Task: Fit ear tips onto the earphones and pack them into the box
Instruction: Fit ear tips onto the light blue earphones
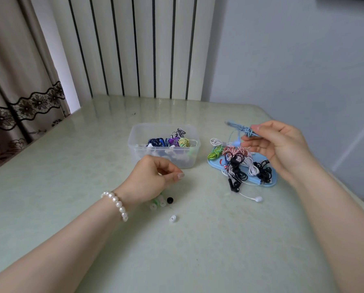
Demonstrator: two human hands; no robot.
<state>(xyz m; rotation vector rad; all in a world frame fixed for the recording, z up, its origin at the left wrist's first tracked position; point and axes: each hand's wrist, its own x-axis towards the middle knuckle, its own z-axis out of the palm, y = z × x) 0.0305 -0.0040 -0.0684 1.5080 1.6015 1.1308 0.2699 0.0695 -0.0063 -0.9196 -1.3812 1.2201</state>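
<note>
Right hand [282,149] pinches blue earphones [243,130], lifted right of the box [134,144], seemingly for fitting. Left hand [153,179], before the box, pinches fingertips together above loose tips [172,218]; contents unclear.

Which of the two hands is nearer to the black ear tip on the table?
Left. The left hand hovers just above and beside the black ear tip. The right hand is raised far off to its right, holding blue earphones above the tray.

A lace-trimmed curtain [18,92] hangs beside a ribbed radiator [134,45].
</note>
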